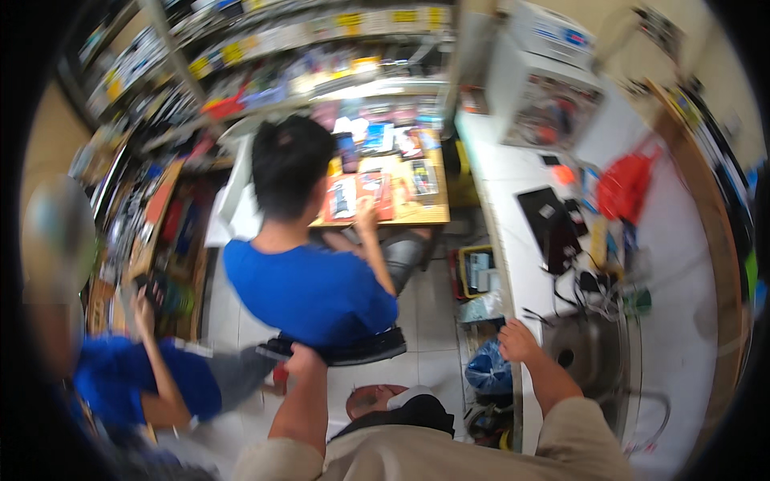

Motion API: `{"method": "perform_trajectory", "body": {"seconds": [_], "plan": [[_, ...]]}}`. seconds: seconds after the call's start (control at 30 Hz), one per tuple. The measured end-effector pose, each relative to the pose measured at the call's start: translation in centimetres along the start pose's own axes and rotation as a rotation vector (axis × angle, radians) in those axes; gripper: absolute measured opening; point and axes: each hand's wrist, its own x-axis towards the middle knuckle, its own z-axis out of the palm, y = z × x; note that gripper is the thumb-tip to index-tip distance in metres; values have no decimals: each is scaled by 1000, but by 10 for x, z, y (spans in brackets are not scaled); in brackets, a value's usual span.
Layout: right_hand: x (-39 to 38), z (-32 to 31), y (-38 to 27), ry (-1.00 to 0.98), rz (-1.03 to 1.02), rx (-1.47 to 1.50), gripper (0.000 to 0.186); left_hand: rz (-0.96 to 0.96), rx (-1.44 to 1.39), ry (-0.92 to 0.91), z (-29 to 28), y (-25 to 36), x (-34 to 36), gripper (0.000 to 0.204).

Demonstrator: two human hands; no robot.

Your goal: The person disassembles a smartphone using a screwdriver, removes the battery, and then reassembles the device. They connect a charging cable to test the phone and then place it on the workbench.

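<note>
My left hand (305,362) is closed on the left end of a black chair backrest (361,350). A co-worker in a blue shirt (309,284) sits on that chair, turned away from me, with a hand at the wooden workbench (437,213). My right hand (518,341) is at the front edge of the white counter (525,303), beside the metal sink (589,365). Its fingers are curled in and I see nothing in them. A black cable end (536,316) lies close to that hand.
Another person in blue (180,381) is at left, holding a dark object. On the counter lie a dark flat device (536,210), tangled cables (597,295) and a red bag (626,186). A blue plastic bag (488,367) sits below it. Crowded shelves (321,48) line the back.
</note>
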Motion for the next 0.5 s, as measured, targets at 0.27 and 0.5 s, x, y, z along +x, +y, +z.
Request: {"method": "perform_trajectory", "body": {"seconds": [0.27,0.5], "plan": [[-2,2,10,50,-41,83,13,81,-46,69,15,-14,2,63],[-3,3,12,90,-59,108,9,12,-20,52,8,-4,-10,60]]}}
